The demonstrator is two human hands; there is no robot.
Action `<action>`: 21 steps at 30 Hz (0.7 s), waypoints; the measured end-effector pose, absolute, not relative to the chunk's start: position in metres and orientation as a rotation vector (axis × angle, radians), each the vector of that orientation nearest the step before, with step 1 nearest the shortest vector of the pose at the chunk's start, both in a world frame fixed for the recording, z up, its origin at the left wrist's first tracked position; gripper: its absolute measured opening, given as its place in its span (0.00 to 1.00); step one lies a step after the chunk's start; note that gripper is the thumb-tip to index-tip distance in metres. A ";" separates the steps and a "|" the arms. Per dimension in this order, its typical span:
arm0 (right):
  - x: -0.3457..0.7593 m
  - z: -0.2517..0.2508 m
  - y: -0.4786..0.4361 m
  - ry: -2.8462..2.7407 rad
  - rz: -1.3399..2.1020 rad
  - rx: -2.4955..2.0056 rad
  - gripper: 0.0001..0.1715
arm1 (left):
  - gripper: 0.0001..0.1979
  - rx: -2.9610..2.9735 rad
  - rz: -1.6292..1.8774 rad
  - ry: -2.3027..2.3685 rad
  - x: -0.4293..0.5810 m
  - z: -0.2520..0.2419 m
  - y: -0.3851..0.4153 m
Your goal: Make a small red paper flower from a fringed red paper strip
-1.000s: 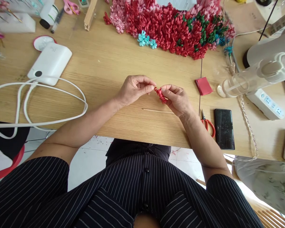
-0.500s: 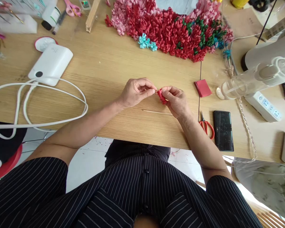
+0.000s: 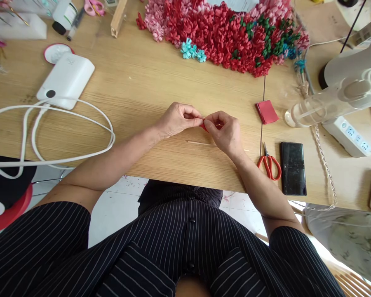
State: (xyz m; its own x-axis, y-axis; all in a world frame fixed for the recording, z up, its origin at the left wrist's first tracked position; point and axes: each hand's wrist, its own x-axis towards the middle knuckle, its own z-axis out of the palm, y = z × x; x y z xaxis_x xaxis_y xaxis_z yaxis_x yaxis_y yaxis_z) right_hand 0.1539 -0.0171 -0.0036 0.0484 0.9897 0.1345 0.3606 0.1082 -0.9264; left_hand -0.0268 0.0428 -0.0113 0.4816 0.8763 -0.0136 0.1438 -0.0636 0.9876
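A small red flower (image 3: 204, 126) is mostly hidden between my fingertips, with only a bit of red showing. On its left side, my left hand (image 3: 179, 120) pinches at it with thumb and forefinger. My right hand (image 3: 225, 131) is closed on it from the right, the two sets of fingertips almost touching. Beneath my hands a thin pale stick (image 3: 199, 142) lies on the wooden table (image 3: 148, 159), partly covered by my right hand. To the right are a folded dark red piece (image 3: 267, 111) and orange-handled scissors (image 3: 269, 165).
A large heap of red and pink flowers (image 3: 222, 39) lies at the back, with turquoise ones (image 3: 192, 51) before it. A white power bank (image 3: 66, 80) with a looped cable stands left. A phone (image 3: 293, 168), clear bottle (image 3: 324, 101) and power strip (image 3: 348, 134) are right.
My right fingers have moved left to meet the left fingertips, and the red flower is now largely covered. The view has shifted slightly.
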 end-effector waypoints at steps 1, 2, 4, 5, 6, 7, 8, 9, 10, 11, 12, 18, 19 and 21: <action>0.154 -0.004 -0.017 -1.472 0.880 -1.408 0.05 | 0.16 1.526 0.757 0.923 -0.027 -0.011 0.043; 0.155 -0.004 -0.017 -1.473 0.903 -1.400 0.05 | 0.14 1.512 0.746 0.923 -0.028 -0.010 0.043; 0.157 -0.002 -0.016 -1.476 0.973 -1.354 0.07 | 0.10 1.467 0.728 0.917 -0.028 -0.007 0.043; 0.159 0.000 -0.016 -1.478 1.013 -1.323 0.09 | 0.07 1.434 0.718 0.911 -0.029 -0.006 0.043; 0.161 0.002 -0.015 -1.483 1.051 -1.292 0.11 | 0.05 1.397 0.707 0.901 -0.029 -0.004 0.043; 0.163 0.003 -0.015 -1.489 1.085 -1.267 0.14 | 0.04 1.358 0.694 0.889 -0.030 -0.002 0.042; 0.165 0.005 -0.015 -1.493 1.112 -1.248 0.16 | 0.03 1.320 0.682 0.875 -0.030 -0.001 0.042; 0.166 0.006 -0.014 -1.497 1.135 -1.232 0.19 | 0.02 1.288 0.671 0.859 -0.030 0.001 0.042; 0.167 0.007 -0.014 -1.502 1.152 -1.220 0.21 | 0.02 1.263 0.662 0.843 -0.030 0.002 0.042; 0.168 0.008 -0.013 -1.510 1.161 -1.209 0.23 | 0.03 1.246 0.656 0.829 -0.030 0.004 0.042; 0.169 0.008 -0.013 -1.522 1.163 -1.200 0.24 | 0.03 1.235 0.651 0.817 -0.030 0.005 0.042; 0.170 0.009 -0.013 -1.629 1.103 -1.184 0.23 | 0.05 1.263 0.596 0.760 -0.033 0.008 0.044; 0.170 0.010 -0.013 -1.651 1.092 -1.179 0.21 | 0.04 1.276 0.586 0.753 -0.033 0.008 0.044; 0.170 0.011 -0.014 -1.704 1.067 -1.167 0.17 | 0.04 1.305 0.568 0.743 -0.035 0.010 0.045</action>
